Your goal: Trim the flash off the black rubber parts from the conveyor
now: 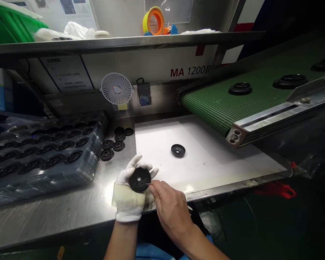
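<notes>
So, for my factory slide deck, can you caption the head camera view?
Gloved left hand holds a black molded disc while the bare right hand works at its edge.

White glove point(127, 206) on left hand point(124, 195), right hand point(172, 207) bare

The lettering "MA 1200II" point(189, 71) is on the white machine panel point(148, 66).
</notes>
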Demonstrator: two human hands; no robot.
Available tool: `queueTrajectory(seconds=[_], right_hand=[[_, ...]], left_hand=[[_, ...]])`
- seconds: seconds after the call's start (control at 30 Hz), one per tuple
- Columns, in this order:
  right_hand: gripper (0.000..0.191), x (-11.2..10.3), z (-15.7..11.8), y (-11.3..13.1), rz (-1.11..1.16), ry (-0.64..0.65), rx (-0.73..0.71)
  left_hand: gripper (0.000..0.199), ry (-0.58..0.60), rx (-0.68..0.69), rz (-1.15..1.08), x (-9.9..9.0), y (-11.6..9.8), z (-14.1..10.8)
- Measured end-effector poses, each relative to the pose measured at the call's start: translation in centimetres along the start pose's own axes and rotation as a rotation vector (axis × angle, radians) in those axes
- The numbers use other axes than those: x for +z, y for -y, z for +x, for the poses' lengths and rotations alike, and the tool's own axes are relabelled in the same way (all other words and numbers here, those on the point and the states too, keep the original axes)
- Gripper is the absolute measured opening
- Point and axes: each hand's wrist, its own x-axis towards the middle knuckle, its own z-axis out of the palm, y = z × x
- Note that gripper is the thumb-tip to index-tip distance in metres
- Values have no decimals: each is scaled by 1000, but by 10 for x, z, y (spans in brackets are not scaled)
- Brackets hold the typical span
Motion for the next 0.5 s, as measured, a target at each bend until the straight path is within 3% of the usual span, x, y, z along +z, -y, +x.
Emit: queueTrajectory(seconds=[0.17,0.27,0.33,0.5], right_hand=[[28,6,-2,4,-10,-5,7],[29,9,-4,8,-16,9,-3],[29,8,-4,8,-11,9,-13],[27,4,-2,-1,3,-11,-26]], left_hand=[[16,-129,37,-89,-1,5,10],[16,-195,98,-134,1,7,12],[22,-167,118,-91,1,6,10],[44,-16,-77,57,-4,-3,2]])
